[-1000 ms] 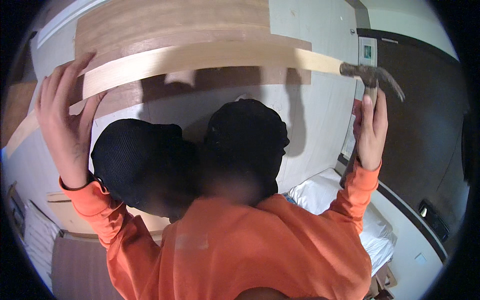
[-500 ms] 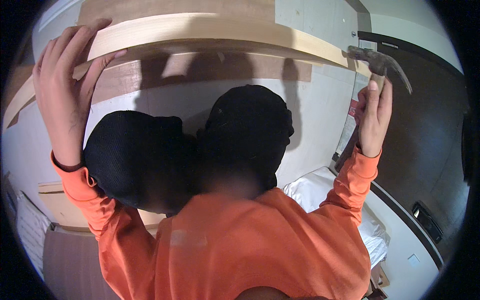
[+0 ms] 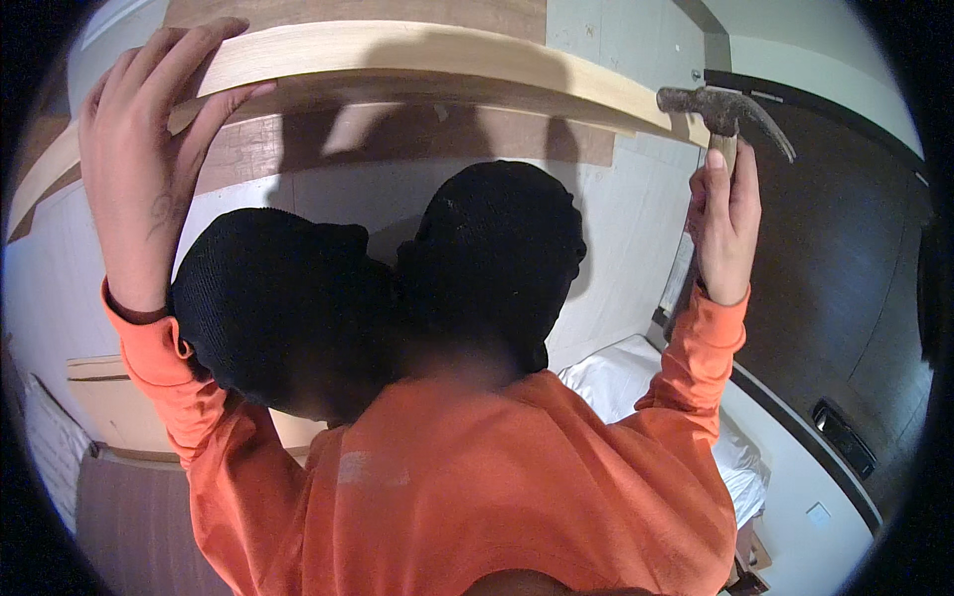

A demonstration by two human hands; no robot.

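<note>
A long pale wooden board [image 3: 477, 52] spans the upper part of the view. My left hand [image 3: 149, 129] is closed around its left part, fingers over the far edge and thumb along the near side. In my right hand [image 3: 730, 204] is a claw hammer [image 3: 717, 107], gripped by its wooden handle, with the thumb laid along it. The hammer's striking face points left and overlaps the board's right end; whether they touch I cannot tell. Its curved claw points right. Between my orange-sleeved arms are two rounded forms in black ribbed cloth [image 3: 278, 308].
Brown panels [image 3: 556, 144] and a whitish surface [image 3: 626, 228] lie behind the board. A dark brown surface [image 3: 835, 268] with a small black object [image 3: 843, 437] is at right. White plastic-like sheeting [image 3: 616, 377] lies at lower right, and a tan box-like piece [image 3: 109, 412] at lower left.
The hammer has moved left, its head now overlapping more of the board's right end. My left hand has shifted slightly right and up, still holding the board.
</note>
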